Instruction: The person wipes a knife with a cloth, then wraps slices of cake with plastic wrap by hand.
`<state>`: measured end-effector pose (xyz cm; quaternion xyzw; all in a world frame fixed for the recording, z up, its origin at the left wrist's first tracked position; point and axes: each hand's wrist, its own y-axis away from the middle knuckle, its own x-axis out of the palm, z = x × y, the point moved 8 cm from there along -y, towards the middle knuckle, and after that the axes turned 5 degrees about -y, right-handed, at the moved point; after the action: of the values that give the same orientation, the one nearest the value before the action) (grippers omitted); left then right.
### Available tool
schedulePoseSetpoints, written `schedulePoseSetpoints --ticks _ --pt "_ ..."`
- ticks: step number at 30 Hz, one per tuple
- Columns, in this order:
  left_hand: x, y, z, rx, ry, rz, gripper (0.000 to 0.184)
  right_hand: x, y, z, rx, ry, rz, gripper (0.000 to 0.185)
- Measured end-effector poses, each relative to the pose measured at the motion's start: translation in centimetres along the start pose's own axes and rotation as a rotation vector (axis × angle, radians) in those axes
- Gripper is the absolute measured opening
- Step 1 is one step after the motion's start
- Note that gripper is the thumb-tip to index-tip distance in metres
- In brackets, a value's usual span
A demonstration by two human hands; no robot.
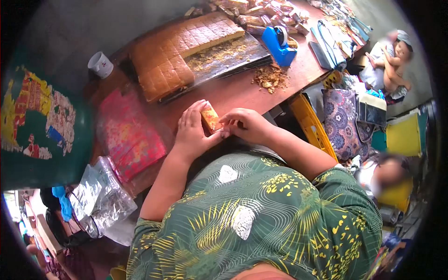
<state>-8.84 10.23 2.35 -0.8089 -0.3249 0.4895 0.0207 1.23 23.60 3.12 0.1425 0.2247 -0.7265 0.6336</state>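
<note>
In front of the sheet cake (161,65), a cake piece (211,117) sat in the left hand (190,125), which curled around it, hiding one side; the right hand (247,125), fingers bunched, met it, grip unclear.

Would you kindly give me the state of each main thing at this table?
Left hand: holding cake piece
Right hand: touching cake piece
Cake piece: held, wrapping unclear
Large cake: lined into blocks, partly removed
Tray: partly bare, crumb-strewn
Tape dispenser: upright
Packets: heaped
Crumbs: piled on table
Cup: upright
</note>
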Motion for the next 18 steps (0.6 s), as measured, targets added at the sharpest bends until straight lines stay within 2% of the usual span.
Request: schedulePoseSetpoints --ticks 2,3,6,9,10,11,13,15,17,18 --pt "0.0 -0.1 -0.1 -0.017 0.011 0.02 0.09 -2.4 3.0 0.6 -0.094 0.197 -0.051 0.029" --pt "0.1 0.0 -0.1 -0.008 0.004 0.014 0.089 -3.4 4.4 0.2 -0.066 0.256 -0.052 0.031" --pt "0.0 -0.1 -0.1 -0.001 0.014 0.022 0.089 -6.1 9.6 -2.6 0.151 0.198 -0.154 0.03" --pt "0.1 0.0 0.2 -0.003 0.047 0.008 0.088 -9.0 14.3 -4.5 0.315 0.306 -0.198 0.029" --pt "0.1 0.1 0.2 -0.001 0.043 0.007 0.089 -10.2 15.8 -5.0 0.372 0.392 -0.217 0.027" --pt "0.1 0.2 0.3 0.001 0.039 0.006 0.089 -11.7 17.5 -5.8 0.331 0.588 -0.224 0.027" --pt "0.1 0.2 0.3 0.005 0.032 0.011 0.089 -15.3 20.9 -7.1 0.491 0.793 -0.214 0.024" --pt "0.1 0.2 0.3 0.005 0.026 0.013 0.089 -20.2 25.4 -9.0 0.736 0.757 -0.338 0.025" --pt "0.0 0.2 0.2 -0.013 0.029 0.026 0.09 -25.4 31.2 -11.3 0.745 0.86 -0.488 0.024" --pt "0.0 0.2 0.2 -0.026 0.03 0.03 0.09 -27.4 33.8 -11.6 0.853 0.885 -0.546 0.024"
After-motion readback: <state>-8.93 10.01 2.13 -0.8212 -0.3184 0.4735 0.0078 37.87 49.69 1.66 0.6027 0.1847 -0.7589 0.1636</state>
